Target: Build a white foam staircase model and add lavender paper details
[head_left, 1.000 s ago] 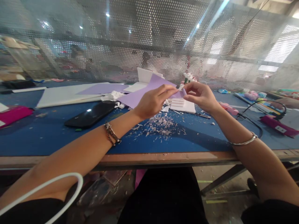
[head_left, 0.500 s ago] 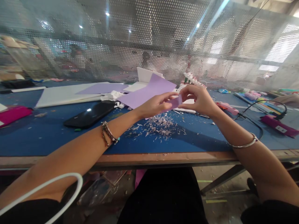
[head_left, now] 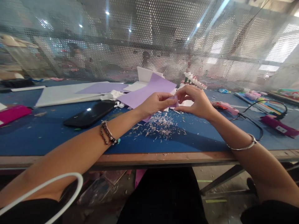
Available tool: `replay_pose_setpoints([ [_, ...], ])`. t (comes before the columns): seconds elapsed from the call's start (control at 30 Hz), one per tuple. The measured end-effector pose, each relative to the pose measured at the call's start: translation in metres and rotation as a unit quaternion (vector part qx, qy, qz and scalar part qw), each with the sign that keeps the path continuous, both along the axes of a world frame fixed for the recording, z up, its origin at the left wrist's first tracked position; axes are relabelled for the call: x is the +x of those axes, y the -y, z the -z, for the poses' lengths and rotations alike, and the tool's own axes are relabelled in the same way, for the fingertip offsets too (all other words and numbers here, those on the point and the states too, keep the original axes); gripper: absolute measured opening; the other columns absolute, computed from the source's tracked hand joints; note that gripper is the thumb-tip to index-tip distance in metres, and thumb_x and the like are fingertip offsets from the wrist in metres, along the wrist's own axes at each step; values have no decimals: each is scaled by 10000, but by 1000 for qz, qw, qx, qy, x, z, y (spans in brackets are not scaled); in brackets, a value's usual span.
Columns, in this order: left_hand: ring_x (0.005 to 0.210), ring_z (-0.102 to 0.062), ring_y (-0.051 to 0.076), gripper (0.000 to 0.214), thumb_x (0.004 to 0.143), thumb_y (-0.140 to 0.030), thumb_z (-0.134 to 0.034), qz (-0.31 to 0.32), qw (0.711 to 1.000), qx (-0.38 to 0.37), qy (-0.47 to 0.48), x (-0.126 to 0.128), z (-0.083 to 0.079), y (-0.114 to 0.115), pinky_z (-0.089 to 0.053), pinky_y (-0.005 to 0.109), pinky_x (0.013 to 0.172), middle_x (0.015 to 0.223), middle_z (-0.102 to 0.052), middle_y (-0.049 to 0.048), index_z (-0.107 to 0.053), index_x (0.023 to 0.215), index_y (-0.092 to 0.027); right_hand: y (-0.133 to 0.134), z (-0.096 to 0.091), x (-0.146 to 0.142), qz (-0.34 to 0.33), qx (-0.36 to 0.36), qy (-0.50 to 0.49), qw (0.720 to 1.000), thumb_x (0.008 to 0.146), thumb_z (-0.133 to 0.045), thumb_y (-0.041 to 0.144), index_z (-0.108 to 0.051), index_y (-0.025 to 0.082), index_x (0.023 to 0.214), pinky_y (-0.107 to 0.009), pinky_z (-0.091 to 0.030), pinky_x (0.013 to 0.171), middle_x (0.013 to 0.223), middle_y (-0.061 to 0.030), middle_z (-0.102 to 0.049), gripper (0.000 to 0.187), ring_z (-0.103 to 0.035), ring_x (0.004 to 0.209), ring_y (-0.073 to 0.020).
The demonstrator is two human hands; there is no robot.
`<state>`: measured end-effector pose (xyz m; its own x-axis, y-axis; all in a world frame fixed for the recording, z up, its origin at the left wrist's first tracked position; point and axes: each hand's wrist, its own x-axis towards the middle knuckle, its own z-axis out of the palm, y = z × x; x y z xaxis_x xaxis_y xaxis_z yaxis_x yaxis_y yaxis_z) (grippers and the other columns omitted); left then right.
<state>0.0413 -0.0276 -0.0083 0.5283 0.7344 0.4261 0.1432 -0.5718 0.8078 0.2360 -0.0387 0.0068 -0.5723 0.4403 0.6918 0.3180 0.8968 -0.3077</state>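
Left fingers (head_left: 166,102): pinch purple paper (head_left: 174,102).
Right fingers (head_left: 183,109): bent at its edge; can't tell if holding.
Desk (head_left: 132,146): tiny scraps (head_left: 163,128).

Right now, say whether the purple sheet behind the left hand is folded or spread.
Spread: the sheet shows a broad face, no visible fold; left hand hides part.

perforated screen (head_left: 151,31) | bright spots (head_left: 107,13), perhaps lamps | blue-topped table (head_left: 140,144) | floor (head_left: 219,213)

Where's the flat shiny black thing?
In the head view, left of centre: the shiny black thing lies on the blue table, left of the left hand, its far end beside crumpled white paper.
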Motion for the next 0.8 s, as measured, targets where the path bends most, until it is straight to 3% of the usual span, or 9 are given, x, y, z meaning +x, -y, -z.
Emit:
replay_pose_setpoints([
  [0.13,522,-371,61,305,731,-459,-637,-24,1000,-15,-12,0,-1,-1,-284,187,467,634,-498,-10,-644,795,-161,1,-1,0,14,27,39,999,688,-696,375,-572,144,960,-270,-513,732,867,-36,-570,378,-553,749,-104],
  [0.3,478,-295,56,266,739,-426,-628,-8,1000,-26,2,0,-2,-2,-259,208,456,573,-437,-27,-625,756,-161,3,-2,-1,27,46,46,998,711,-667,322,-563,155,981,-250,-511,728,870,-23,-574,334,-555,747,-92],
  [0.57,498,-315,60,296,764,-441,-602,6,1000,-15,-12,-1,-3,-3,-268,210,469,586,-395,-25,-564,678,-161,3,1,-3,25,25,25,999,703,-649,271,-548,147,967,-257,-522,722,890,-38,-582,309,-556,747,-96],
  [0.8,506,-309,55,315,731,-464,-633,2,999,-48,3,0,-3,-1,-256,200,480,588,-374,-37,-570,687,-159,2,0,-1,17,34,27,999,710,-630,252,-547,161,963,-235,-528,715,891,-25,-557,281,-557,746,-85],
])
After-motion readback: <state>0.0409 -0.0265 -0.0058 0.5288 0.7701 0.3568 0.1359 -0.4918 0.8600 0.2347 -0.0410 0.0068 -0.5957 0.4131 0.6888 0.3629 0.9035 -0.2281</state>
